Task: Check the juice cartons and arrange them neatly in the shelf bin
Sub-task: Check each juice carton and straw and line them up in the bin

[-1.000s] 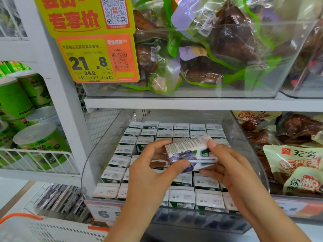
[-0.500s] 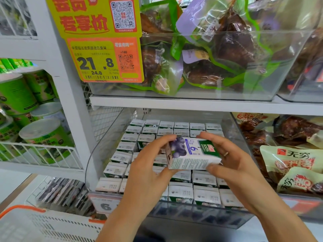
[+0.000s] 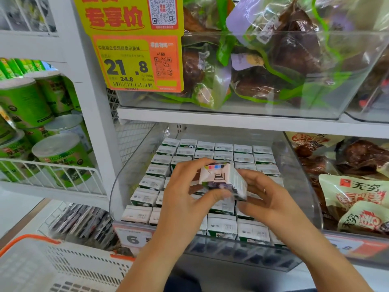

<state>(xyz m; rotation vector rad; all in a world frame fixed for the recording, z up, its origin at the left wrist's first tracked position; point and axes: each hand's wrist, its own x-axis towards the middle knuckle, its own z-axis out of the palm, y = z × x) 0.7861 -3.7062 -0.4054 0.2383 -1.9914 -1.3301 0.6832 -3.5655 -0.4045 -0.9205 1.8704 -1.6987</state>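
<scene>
A juice carton (image 3: 224,181) is held just above the rows of cartons (image 3: 223,153) standing in the clear shelf bin (image 3: 134,165), its folded end flap turned toward the camera. The left hand (image 3: 185,199) pinches the carton, fingers over its top edge and thumb under it. The right hand (image 3: 271,199) touches the carton's right side; whether its grip closes on the carton I cannot tell. A yellow price tag (image 3: 134,62) hangs above the bin.
</scene>
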